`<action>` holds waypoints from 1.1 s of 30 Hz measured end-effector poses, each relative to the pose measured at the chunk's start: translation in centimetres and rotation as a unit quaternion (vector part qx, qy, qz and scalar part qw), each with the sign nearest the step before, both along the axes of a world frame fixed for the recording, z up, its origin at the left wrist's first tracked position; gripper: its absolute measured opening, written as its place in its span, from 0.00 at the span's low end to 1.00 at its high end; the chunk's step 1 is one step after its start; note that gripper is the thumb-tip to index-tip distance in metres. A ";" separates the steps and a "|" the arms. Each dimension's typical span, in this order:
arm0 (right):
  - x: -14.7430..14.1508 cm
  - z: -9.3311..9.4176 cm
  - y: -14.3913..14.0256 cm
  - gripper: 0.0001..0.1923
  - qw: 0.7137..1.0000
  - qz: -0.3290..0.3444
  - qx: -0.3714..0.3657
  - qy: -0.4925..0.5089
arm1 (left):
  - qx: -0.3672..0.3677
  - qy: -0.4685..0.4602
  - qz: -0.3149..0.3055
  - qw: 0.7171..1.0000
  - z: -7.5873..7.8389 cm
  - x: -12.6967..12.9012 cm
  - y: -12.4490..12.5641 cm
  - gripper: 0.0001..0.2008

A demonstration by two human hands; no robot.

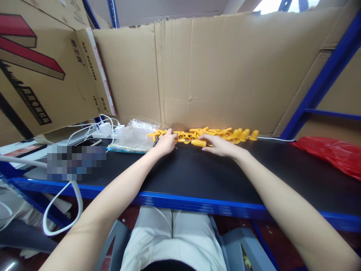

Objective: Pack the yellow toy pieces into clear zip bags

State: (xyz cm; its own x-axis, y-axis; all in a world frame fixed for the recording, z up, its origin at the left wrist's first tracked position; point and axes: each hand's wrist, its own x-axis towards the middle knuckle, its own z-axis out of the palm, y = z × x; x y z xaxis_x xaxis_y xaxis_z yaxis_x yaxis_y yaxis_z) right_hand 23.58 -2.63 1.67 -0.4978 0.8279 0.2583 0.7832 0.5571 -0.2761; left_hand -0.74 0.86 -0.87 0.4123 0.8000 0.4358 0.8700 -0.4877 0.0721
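My right hand (217,145) is closed around a yellow cup-shaped plastic piece (199,143), held low over the black tabletop with its narrower end toward my left hand. My left hand (167,143) has its fingers bent together at the left part of the yellow row. A thin yellow piece (180,140) shows at its fingertips; the rest is hidden by the fingers. Behind both hands, several yellow cups (237,134) and yellow forked pieces (199,130) lie in a row along the cardboard. Small dark metal parts (155,140) sit just left of my left hand.
A clear plastic bag (135,136) lies left of the yellow row. White chargers (105,129) with cables and a phone (88,142) are farther left. Red plastic (332,153) lies at right. A cardboard wall (225,75) closes the back; a blue rail (197,205) edges the front.
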 end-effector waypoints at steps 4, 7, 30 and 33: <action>0.5 -0.1 0.4 0.16 1.000 -0.016 0.020 -0.016 | -0.001 -0.002 0.000 1.000 0.0 -0.1 0.0 0.10; 0.8 -0.2 0.6 0.16 0.999 -0.027 0.026 -0.011 | 0.000 0.000 0.003 1.000 0.0 -0.3 0.1 0.10; 0.3 -0.7 0.7 0.18 0.999 0.002 0.036 0.011 | 0.055 -0.013 -0.037 0.998 0.1 0.0 -0.2 0.09; -0.1 -0.6 0.5 0.19 0.999 0.012 0.032 0.032 | 0.069 -0.019 -0.067 0.995 0.2 0.3 -0.5 0.08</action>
